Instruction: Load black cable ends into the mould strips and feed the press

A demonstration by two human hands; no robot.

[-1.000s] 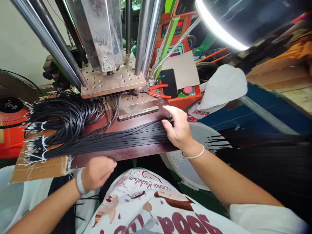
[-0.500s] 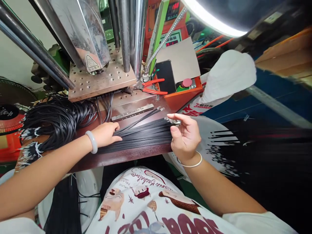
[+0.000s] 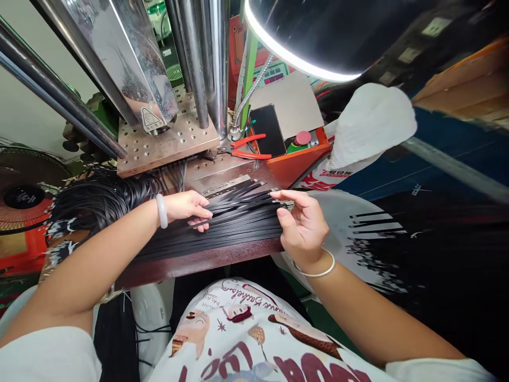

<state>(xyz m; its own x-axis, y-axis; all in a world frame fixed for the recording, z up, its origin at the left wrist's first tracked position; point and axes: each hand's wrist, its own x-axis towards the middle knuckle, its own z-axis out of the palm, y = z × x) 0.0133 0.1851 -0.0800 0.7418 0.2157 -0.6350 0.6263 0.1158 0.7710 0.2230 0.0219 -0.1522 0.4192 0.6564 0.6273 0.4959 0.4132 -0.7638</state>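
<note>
Many flat black cables (image 3: 238,231) lie side by side on the dark red-brown bench, their silvery ends to the right. My left hand (image 3: 191,209), wearing a pale bangle, is closed around a few of these cables, lifted slightly and crossing those beneath. At the cable ends, my right hand (image 3: 304,223) stands with curved fingers, thumb and index finger apart. Some ends show in the gap between them, though any contact there is unclear. Behind the cables is a metal slotted bar (image 3: 226,185), partly covered by cables.
A press with a drilled metal plate (image 3: 170,140) stands behind left, coiled black cables (image 3: 103,199) beside it. Red-handled pliers (image 3: 250,147), a phone (image 3: 267,127) and a red button (image 3: 303,138) sit behind. A ring lamp (image 3: 302,63) hangs above. A white tub (image 3: 338,207) stands right.
My left hand has moved right and taken up a few cables, which now cross the others and partly cover the metal bar. My right hand has hardly moved. The view has shifted slightly.
</note>
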